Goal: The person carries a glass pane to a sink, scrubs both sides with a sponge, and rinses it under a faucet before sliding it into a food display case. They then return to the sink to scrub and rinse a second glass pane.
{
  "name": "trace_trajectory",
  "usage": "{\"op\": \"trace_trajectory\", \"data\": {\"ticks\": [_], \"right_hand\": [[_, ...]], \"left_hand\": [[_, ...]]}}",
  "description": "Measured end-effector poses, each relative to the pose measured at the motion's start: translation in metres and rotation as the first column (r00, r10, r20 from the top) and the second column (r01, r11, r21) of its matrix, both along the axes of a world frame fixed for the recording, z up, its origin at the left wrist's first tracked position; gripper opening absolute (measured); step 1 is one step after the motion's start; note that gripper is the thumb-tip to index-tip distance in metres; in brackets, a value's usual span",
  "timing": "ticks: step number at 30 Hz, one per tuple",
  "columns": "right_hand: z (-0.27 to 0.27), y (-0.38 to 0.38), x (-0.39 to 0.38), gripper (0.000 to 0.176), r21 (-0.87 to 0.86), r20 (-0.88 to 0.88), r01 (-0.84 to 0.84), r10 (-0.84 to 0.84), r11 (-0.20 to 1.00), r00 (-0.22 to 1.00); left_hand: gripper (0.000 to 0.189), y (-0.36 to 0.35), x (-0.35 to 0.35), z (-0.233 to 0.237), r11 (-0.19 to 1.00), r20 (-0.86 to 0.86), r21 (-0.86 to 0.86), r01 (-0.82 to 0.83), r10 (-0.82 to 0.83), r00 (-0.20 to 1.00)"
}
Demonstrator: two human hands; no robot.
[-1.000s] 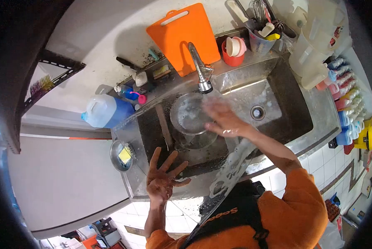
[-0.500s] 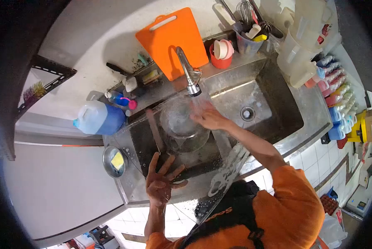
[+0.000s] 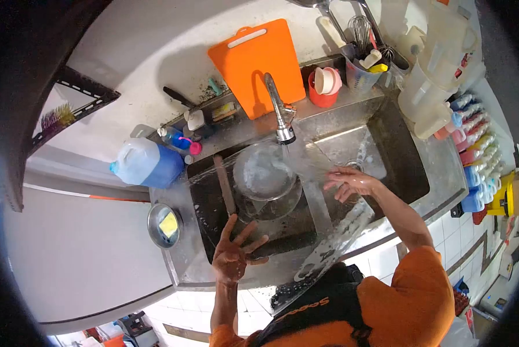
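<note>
My left hand (image 3: 230,263) is over the front edge of the left sink basin (image 3: 210,243), fingers spread apart. A see-through, sheet-like thing streaked with suds (image 3: 334,243) slants between my hands and overlaps the counter and my apron; I cannot tell whether my left hand supports it. My right hand (image 3: 350,182), fingers apart and slightly bent, is above the right basin (image 3: 409,168), holding nothing visible. Water runs from the faucet (image 3: 285,134) and splashes beside my right hand. Under it, a round bowl with cloudy, sudsy water (image 3: 263,172) sits in the left basin.
An orange cutting board (image 3: 262,69) leans on the wall behind the faucet. Red cups (image 3: 323,98) and a jug of whisks (image 3: 360,75) stand at the back. A blue-filled jug (image 3: 149,162) and a metal bowl with a yellow sponge (image 3: 168,224) are at left.
My right hand has moved right and toward me, out of the stream under the faucet. My left hand keeps its spread pose. The camera view has shifted slightly.
</note>
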State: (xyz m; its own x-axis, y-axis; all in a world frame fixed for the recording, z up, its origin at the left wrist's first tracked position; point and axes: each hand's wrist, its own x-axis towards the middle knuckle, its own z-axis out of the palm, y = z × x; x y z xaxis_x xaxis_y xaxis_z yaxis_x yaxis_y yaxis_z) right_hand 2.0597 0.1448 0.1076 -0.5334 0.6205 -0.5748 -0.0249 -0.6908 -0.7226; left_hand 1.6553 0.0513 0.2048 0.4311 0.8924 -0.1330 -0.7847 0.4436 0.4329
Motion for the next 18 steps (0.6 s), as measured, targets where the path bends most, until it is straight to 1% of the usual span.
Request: {"op": "trace_trajectory", "data": {"ticks": [1, 2, 3, 4, 5, 6, 8, 9, 10, 11, 12, 13, 14, 15, 17, 18], "right_hand": [[0.003, -0.01, 0.008, 0.068, -0.015, 0.036, 0.057, -0.056, 0.998, 0.998], [0.006, -0.02, 0.014, 0.057, -0.029, 0.074, 0.115, -0.113, 0.993, 0.991], [0.012, -0.028, 0.02, 0.057, -0.032, 0.081, 0.114, -0.111, 0.993, 0.99], [0.02, -0.035, 0.025, 0.044, -0.031, 0.102, 0.188, -0.184, 0.982, 0.978], [0.027, -0.044, 0.03, 0.031, -0.035, 0.122, 0.261, -0.255, 0.965, 0.959], [0.035, -0.05, 0.034, 0.031, -0.041, 0.129, 0.26, -0.253, 0.965, 0.959], [0.052, -0.06, 0.04, 0.032, 0.032, 0.142, 0.272, -0.274, 0.962, 0.951], [0.062, -0.065, 0.039, 0.03, 0.08, 0.18, 0.288, -0.298, 0.954, 0.937], [0.071, -0.069, 0.038, 0.03, 0.075, 0.183, 0.28, -0.289, 0.957, 0.939], [0.08, -0.072, 0.037, 0.026, 0.116, 0.205, 0.324, -0.342, 0.939, 0.917], [0.088, -0.073, 0.036, 0.023, 0.16, 0.224, 0.363, -0.392, 0.918, 0.892], [0.095, -0.075, 0.034, 0.022, 0.195, 0.231, 0.412, -0.45, 0.89, 0.862], [0.096, -0.078, 0.039, 0.022, 0.196, 0.234, 0.398, -0.437, 0.896, 0.869], [0.095, -0.083, 0.048, 0.022, 0.243, 0.22, 0.424, -0.476, 0.872, 0.852], [0.101, -0.083, 0.048, 0.023, 0.313, 0.206, 0.459, -0.531, 0.831, 0.822], [0.106, -0.084, 0.047, 0.023, 0.315, 0.205, 0.445, -0.518, 0.838, 0.83]], "left_hand": [[0.086, 0.0, 0.0, -0.008, 0.999, 0.061, -0.03, 0.036, -0.034, 0.998], [0.086, -0.001, -0.001, -0.016, 0.999, 0.066, -0.035, 0.034, -0.031, 0.997], [0.084, -0.001, 0.0, -0.025, 0.995, 0.102, -0.083, 0.047, -0.038, 0.994], [0.083, -0.002, 0.002, -0.035, 0.989, 0.142, -0.133, 0.06, -0.04, 0.989], [0.083, -0.004, 0.003, -0.044, 0.988, 0.149, -0.145, 0.056, -0.035, 0.988], [0.08, -0.004, 0.003, -0.053, 0.982, 0.122, -0.171, 0.082, -0.062, 0.991], [0.077, -0.003, 0.004, -0.069, 0.974, 0.097, -0.201, 0.105, -0.087, 0.991], [0.075, 0.001, 0.005, -0.076, 0.967, 0.004, -0.226, 0.117, -0.119, 0.993], [0.072, 0.002, 0.005, -0.084, 0.959, -0.088, -0.256, 0.122, -0.149, 0.985], [0.071, 0.006, 0.005, -0.094, 0.957, -0.274, -0.263, 0.12, -0.193, 0.942], [0.071, 0.011, 0.01, -0.102, 0.959, -0.268, -0.263, 0.108, -0.18, 0.946], [0.071, 0.014, 0.017, -0.109, 0.966, -0.36, -0.249, 0.075, -0.164, 0.918], [0.071, 0.021, 0.024, -0.116, 0.973, -0.449, -0.228, 0.045, -0.146, 0.881], [0.071, 0.031, 0.031, -0.122, 0.973, -0.448, -0.228, 0.03, -0.132, 0.884], [0.067, 0.044, 0.044, -0.137, 0.988, -0.414, -0.125, -0.095, 0.035, 0.909], [0.067, 0.05, 0.048, -0.152, 0.986, -0.413, -0.123, -0.112, 0.052, 0.909]]}}
